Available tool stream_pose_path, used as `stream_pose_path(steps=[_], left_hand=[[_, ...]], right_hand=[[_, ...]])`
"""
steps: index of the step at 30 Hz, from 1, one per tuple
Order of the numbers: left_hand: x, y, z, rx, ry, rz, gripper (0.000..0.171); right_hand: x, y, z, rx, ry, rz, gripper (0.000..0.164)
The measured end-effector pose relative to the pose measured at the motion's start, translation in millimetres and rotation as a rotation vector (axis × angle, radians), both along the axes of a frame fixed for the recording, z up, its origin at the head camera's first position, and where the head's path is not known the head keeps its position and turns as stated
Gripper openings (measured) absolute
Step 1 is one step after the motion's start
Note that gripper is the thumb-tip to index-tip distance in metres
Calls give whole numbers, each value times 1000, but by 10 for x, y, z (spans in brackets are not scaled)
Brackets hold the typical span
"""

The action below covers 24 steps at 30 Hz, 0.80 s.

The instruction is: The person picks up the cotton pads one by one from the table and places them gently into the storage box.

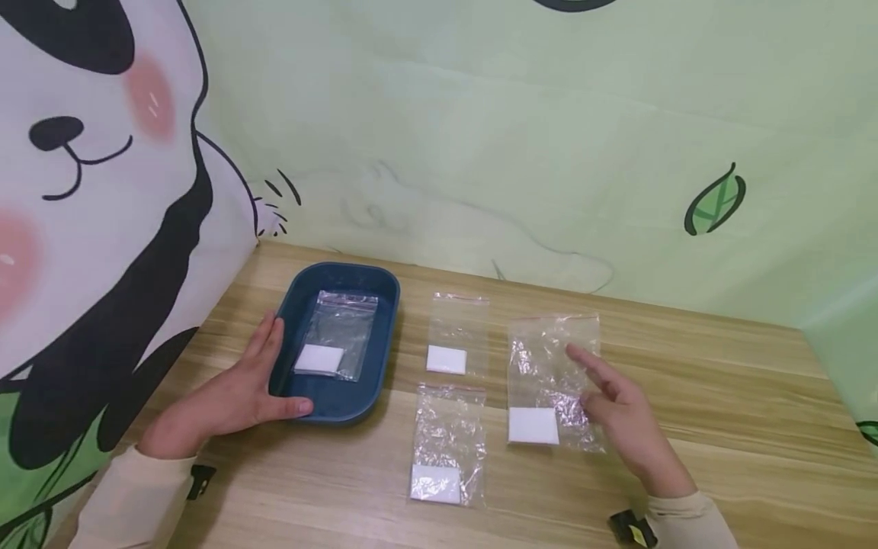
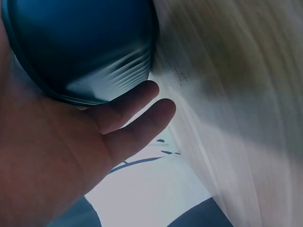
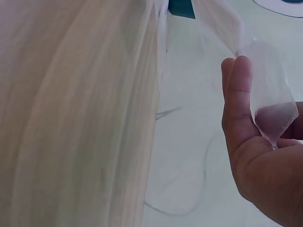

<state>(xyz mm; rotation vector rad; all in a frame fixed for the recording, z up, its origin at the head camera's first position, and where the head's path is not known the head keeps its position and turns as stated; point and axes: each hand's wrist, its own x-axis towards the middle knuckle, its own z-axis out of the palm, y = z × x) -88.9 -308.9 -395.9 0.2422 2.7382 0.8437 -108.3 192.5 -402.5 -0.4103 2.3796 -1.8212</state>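
Near L sleeve (image 1: 130,503) is showing; L hand (image 1: 240,393) is resting spread against blue tray (image 1: 363,393) at left. R hand (image 1: 627,423) is pinching rightmost clear bag (image 1: 549,381) over counter (image 1: 741,381). Prob. lifting step; next move's likely needing steady pinch.

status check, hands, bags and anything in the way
Left hand against blue tray, one bag inside. Right hand at rightmost bag. Two other bags between that and tray.

rightmost clear bag (image 1: 545,364); white rectangle (image 1: 533,425) lower left; blue tray (image 1: 368,383) upright
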Motion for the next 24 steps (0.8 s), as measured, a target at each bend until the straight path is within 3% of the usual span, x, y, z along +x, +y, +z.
stream_pose_path(steps=[14,24], left_hand=[[-7,11,21,6,17,-9,130],[-7,7,6,5,5,0,131]], right_hand=[[-1,-21,136,-51,26,4,63],[-87,-253,340,-117,-17,15,64]])
